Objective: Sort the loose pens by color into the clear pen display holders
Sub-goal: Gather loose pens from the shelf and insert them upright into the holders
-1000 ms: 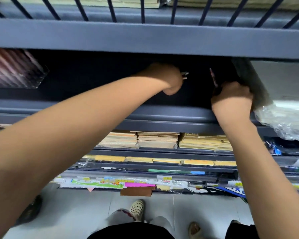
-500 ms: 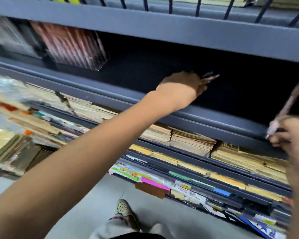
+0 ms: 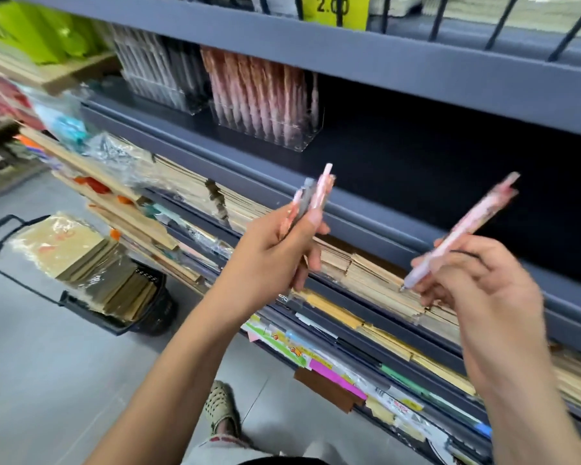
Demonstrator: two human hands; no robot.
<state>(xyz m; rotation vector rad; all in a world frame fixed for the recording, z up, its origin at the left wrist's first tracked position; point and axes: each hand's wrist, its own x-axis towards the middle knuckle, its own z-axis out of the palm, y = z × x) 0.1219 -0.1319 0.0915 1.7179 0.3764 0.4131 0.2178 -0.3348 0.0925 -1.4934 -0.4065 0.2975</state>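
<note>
L hand (image 3: 275, 250) gripped a bunch of pens (image 3: 319, 196), grey + pink, tops up. R hand (image 3: 477, 280) pinched one pink pen (image 3: 473, 218), tip down-left, top up-right. Clear holder of pink pens (image 3: 292, 139) stood above & left of both hands, nearer the L.

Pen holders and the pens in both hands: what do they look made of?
The pen holders look like clear rigid acrylic-like plastic: see-through walls, sharp glossy edges. The pink pen in the right hand looks like smooth plastic, with a small metal-looking tip. The pens in the left hand seem plastic too, one greyish; blur hides finer detail.
</note>
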